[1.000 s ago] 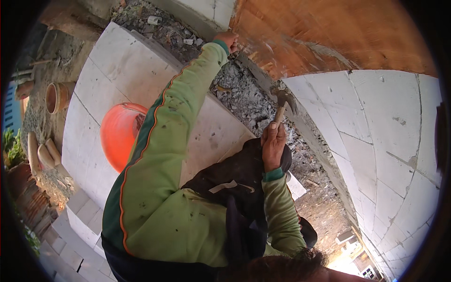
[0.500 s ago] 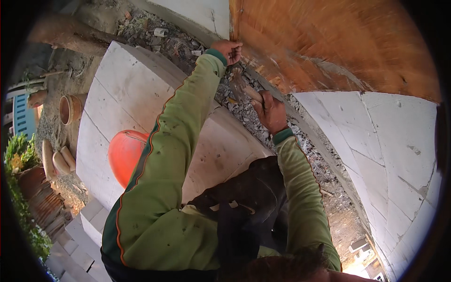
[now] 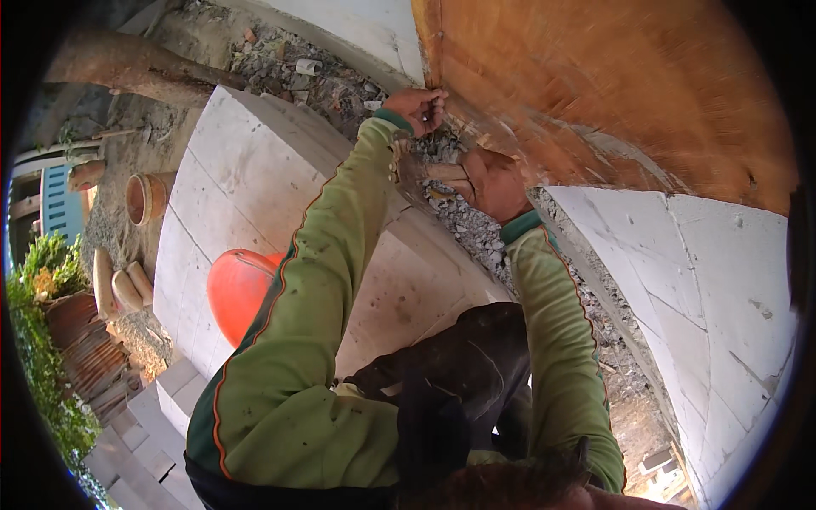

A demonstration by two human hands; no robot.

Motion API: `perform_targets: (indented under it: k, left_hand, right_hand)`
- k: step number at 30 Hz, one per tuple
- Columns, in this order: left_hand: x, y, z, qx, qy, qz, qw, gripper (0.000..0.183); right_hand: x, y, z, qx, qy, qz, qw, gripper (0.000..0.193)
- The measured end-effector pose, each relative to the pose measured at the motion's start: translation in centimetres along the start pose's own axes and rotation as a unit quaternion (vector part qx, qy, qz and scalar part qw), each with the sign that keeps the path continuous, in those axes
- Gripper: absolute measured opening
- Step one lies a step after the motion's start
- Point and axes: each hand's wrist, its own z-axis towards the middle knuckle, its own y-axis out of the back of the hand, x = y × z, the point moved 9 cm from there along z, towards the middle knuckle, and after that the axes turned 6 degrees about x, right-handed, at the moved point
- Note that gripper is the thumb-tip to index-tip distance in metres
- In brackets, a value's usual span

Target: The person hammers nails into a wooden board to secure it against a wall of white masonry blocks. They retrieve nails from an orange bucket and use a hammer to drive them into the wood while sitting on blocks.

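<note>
My left hand [image 3: 418, 110] is closed in a pinch at the lower corner of an orange-brown wooden board [image 3: 595, 93]. Whatever its fingertips hold is too small to make out. Close by on the right, my right hand [image 3: 497, 185] is wrapped round the wooden handle of a hammer [image 3: 446, 172]. The hammer's head is smeared by motion and points left, below my left hand. Both hands are over a strip of grey rubble, next to the board's lower edge.
White block walls [image 3: 680, 263] flank the board. A stack of large white blocks [image 3: 255, 170] stands left of my arms, with a red rounded object [image 3: 240, 293] against it. Farther left are a tree trunk [image 3: 127, 64], a brown bucket [image 3: 146, 200] and several filled sacks [image 3: 126, 289].
The right hand and hammer have swung, the hammer's head now lying farther left and lower. My left hand keeps its pinch by the board's corner. The whole view has shifted slightly.
</note>
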Motion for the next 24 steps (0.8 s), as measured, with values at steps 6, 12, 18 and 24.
perform_targets:
  k: [6, 12, 18, 24]
  left_hand:
    - [-2.3, -2.0, -2.1, -0.112, -0.132, 0.162, 0.971, 0.019]
    - [0.5, -1.9, -6.2, -0.163, -0.048, 0.257, 0.951, 0.026]
    - [5.5, -2.8, -17.8, -0.038, -0.045, 0.872, 0.486, 0.043]
    - [4.9, -5.8, -19.5, -0.08, -0.071, 0.85, 0.515, 0.046]
  right_hand:
    - [-3.3, -0.7, -0.4, -0.039, -0.119, -0.022, 0.992, 0.035]
    - [1.8, 2.3, -1.9, -0.059, 0.081, 0.025, 0.995, 0.034]
    - [-2.5, -0.6, -3.9, -0.009, -0.07, 0.006, 0.997, 0.033]
    - [0.8, 0.8, -1.4, -0.071, 0.126, 0.051, 0.988, 0.032]
